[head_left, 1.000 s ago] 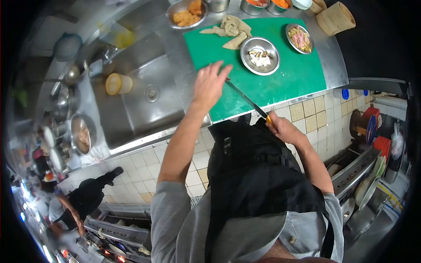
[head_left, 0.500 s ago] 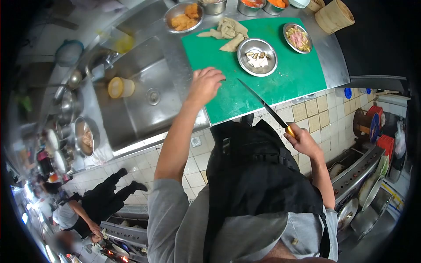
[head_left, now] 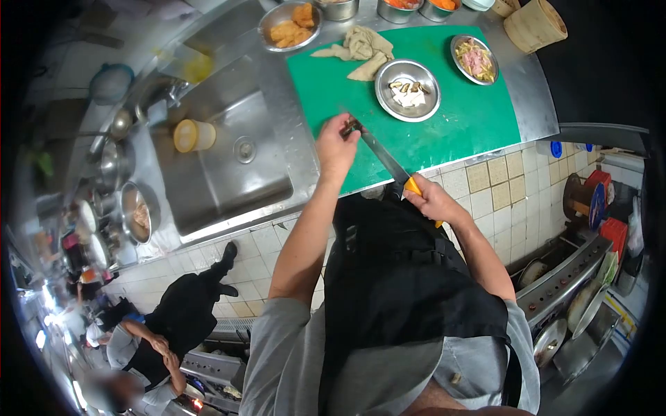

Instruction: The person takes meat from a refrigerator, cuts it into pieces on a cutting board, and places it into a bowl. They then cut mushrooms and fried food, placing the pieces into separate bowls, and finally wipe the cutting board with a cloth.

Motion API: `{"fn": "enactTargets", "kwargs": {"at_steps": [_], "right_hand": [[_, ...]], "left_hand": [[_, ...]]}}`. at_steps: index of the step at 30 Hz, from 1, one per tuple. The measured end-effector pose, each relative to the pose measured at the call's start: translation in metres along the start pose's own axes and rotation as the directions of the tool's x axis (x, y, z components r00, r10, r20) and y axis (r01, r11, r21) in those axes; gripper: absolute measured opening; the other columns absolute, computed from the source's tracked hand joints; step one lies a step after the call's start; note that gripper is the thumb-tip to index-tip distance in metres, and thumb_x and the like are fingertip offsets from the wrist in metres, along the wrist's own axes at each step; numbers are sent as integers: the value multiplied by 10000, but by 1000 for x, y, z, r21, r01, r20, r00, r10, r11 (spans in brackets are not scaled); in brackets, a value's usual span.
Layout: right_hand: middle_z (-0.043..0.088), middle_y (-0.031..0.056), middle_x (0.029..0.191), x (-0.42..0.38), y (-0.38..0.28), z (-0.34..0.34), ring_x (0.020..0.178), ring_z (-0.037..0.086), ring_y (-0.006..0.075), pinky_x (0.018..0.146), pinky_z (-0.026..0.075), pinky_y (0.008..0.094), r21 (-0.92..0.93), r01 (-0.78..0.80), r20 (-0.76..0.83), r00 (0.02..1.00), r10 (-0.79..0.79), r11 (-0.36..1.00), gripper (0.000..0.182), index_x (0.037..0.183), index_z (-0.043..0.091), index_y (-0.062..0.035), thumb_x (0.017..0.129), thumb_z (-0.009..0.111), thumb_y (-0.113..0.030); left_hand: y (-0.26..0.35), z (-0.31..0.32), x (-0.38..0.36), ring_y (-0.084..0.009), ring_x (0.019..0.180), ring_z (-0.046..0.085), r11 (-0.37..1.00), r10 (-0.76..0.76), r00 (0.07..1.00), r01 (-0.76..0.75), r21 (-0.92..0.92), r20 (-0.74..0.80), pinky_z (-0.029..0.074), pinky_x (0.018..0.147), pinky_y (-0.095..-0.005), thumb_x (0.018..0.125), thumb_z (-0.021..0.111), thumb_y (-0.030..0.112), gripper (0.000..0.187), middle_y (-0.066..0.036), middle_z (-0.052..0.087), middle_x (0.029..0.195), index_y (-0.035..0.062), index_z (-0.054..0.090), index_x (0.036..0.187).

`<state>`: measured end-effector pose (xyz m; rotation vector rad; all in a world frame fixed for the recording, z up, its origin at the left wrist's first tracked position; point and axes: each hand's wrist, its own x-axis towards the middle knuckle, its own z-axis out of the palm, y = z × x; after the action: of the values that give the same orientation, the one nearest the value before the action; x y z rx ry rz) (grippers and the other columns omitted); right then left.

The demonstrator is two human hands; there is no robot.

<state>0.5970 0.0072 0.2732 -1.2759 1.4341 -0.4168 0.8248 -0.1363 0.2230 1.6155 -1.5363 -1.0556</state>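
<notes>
My right hand (head_left: 437, 200) is closed round the yellow handle of a long kitchen knife (head_left: 386, 157). Its blade slants up and left over the green cutting board (head_left: 430, 142), and the tip reaches my left hand (head_left: 338, 149). Pinched in the left fingers is a small dark piece of food (head_left: 352, 127), right at the blade's tip; its kind I cannot tell. Just beyond the knife stands a steel bowl (head_left: 380, 104) holding white and brown slices. Behind the bowl lies a crumpled beige cloth (head_left: 362, 46).
A bowl of pink and yellow strips (head_left: 475, 61) rests at the board's right. Along the back are a bowl of orange food (head_left: 291, 29) and a bamboo steamer (head_left: 534, 26). Left is a sink (head_left: 229, 177) with a yellow-lidded tub (head_left: 194, 136). Another person (head_left: 166, 326) stands lower left.
The knife has moved left and up, its blade now meeting my left fingers. My left hand has turned upward, and the dark piece shows in it. The other person has shifted right.
</notes>
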Motion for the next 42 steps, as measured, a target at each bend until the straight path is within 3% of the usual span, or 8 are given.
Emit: {"fn": "enactTargets", "kwargs": {"at_steps": [8, 14, 16, 21, 27, 33, 35, 42], "right_hand": [[614, 156, 826, -3, 18, 2, 753, 611, 276, 727, 506, 413, 6, 117, 33, 993, -117, 993, 241, 1109, 529, -27, 1041, 650, -224], [587, 94, 747, -38, 6, -26, 679, 595, 194, 626, 484, 369, 23, 155, -103, 983, -152, 988, 207, 1089, 533, -44, 1045, 651, -208], [517, -30, 707, -54, -23, -43, 547, 511, 89, 497, 429, 263, 269, -169, -119, 971, 206, 948, 130, 1094, 551, -82, 1058, 633, -177], [487, -52, 647, -79, 7, -55, 448, 451, 48, 403, 346, 237, 404, -78, -231, 955, 184, 911, 135, 1131, 552, -88, 1068, 622, -185], [529, -46, 687, -91, 22, -57, 510, 473, 38, 451, 365, 235, 409, -109, -273, 933, 235, 906, 152, 1130, 586, -72, 1056, 647, -189], [670, 180, 914, -84, -3, -68, 890, 699, 305, 773, 541, 412, -78, -77, -333, 942, 47, 994, 315, 1278, 582, -40, 1022, 679, -197], [704, 235, 1143, -78, 3, -73, 1025, 697, 438, 854, 558, 447, -212, 45, -347, 930, -118, 976, 465, 1413, 552, -72, 997, 698, -222], [678, 180, 1143, -79, -6, -98, 990, 688, 399, 809, 558, 462, -440, 64, -341, 911, -233, 896, 522, 1449, 521, -107, 968, 710, -182]], "left_hand": [[-11, 31, -6, -171, 1076, 672, 786, -193, 981, 147, -600, -13, 533, 978, -289, 947, 728, -43, 385, -94, 711, 1196, -22, 651, 1323], [56, 63, 5, -171, 1012, 696, 875, 89, 980, -163, -456, -178, 577, 870, -303, 916, 772, 47, 298, -97, 733, 1129, 47, 740, 1212], [78, 78, 15, -264, 1008, 716, 849, 196, 963, -262, -458, -187, 586, 897, -362, 904, 765, 43, 278, -123, 741, 1129, 62, 752, 1181], [84, 88, 36, -343, 1044, 715, 709, 661, 749, -605, 363, -41, 593, 883, -407, 953, 641, 37, 230, -139, 752, 1139, 92, 775, 1132], [82, 50, 54, -340, 908, 758, 936, 342, 937, -347, -63, -70, 590, 812, -406, 980, 682, 162, 190, -179, 773, 999, 51, 771, 1106], [94, 19, 23, -314, 1102, 727, 917, 353, 928, -369, -153, -122, 545, 952, -390, 1007, 661, 160, 244, -168, 757, 1146, 53, 738, 1212], [89, 14, 12, -296, 1290, 621, 770, 621, 782, -599, 221, -45, 428, 1118, -442, 1013, 656, 170, 345, -152, 680, 1358, 74, 681, 1343], [101, 40, -22, -282, 1507, 404, 404, 716, 514, -857, 320, 472, 219, 1229, -576, 998, 635, 404, 540, -44, 542, 1555, 167, 584, 1481]]}}
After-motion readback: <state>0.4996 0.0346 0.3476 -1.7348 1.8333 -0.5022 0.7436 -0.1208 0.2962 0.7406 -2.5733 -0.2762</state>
